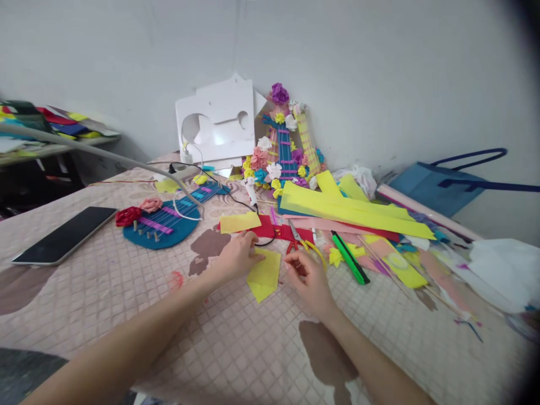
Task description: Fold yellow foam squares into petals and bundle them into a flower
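Head view: 1 left hand point(238, 256) touching yellow crepe-paper piece point(265, 275); 1 right hand point(310, 278) curled beside it — cannot tell either grip; scissors point(297, 238) beyond — possible nick if right hand drifts forward

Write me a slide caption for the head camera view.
Left hand touches a yellow sheet, right hand close beside it; a blue craft guitar lies to the left.

Head-worn view, facing forward, downward; near table point(236, 349)
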`<state>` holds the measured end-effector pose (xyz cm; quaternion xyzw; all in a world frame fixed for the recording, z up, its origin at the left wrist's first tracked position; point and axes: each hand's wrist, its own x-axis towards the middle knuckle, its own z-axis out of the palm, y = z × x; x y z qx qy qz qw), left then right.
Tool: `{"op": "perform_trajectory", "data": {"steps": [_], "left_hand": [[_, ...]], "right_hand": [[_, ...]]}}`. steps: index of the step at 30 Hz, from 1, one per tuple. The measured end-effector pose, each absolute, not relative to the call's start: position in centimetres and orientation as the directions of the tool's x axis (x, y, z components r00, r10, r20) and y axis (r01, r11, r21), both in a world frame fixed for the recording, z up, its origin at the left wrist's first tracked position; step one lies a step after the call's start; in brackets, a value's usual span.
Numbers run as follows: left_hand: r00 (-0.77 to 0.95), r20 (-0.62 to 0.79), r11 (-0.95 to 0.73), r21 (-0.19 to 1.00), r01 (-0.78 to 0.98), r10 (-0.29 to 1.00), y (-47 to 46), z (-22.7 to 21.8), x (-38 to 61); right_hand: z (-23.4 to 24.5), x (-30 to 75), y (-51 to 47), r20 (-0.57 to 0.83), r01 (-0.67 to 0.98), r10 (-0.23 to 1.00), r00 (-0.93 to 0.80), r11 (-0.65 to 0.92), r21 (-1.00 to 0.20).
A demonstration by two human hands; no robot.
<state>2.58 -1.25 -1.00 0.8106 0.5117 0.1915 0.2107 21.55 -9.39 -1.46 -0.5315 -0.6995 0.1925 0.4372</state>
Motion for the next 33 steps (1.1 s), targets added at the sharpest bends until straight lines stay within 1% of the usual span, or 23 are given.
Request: {"op": "perform_trajectory", "data": {"steps": [2,6,16,21,27,29,33], "left_hand": [[0.393,0.119,-0.392,0.536,0.747,0.912,-1.3,-1.1,2.6],[0.391,0.117,-0.388,0.546,0.743,0.913,-1.2,-1.3,2.8],[0.406,0.132,-0.381,0.678,0.628,0.904,-1.0,-1.8,2.9],[0.446,0.146,-0.376,0.789,0.486,0.883,-0.3,-1.9,2.8],[0.581,0.090,-0.266,0.937,0.226,0.809,-0.6,-1.0,2.9],[0.644,0.073,-0.226,0.961,0.159,0.761,-1.2,-0.5,3.0],[0.743,0.052,-0.161,0.984,0.076,0.667,-2.0,0.1,3.3]], "right_hand": [[-1.6,21.6,-9.3,0.404,0.580,0.913,-0.055,0.358,-0.731],[-1.9,21.4,-9.2,0.389,0.577,0.919,-0.064,0.352,-0.737],[-2.0,21.2,-9.1,0.387,0.575,0.920,-0.068,0.353,-0.738],[-1.8,21.0,-9.3,0.392,0.569,0.917,-0.081,0.365,-0.737],[-1.1,21.1,-9.6,0.525,0.602,0.850,0.044,0.397,-0.693],[-1.0,21.1,-9.6,0.481,0.543,0.875,0.049,0.381,-0.748],[-1.3,21.0,-9.4,0.246,0.249,0.969,-0.028,0.246,-0.937]]}}
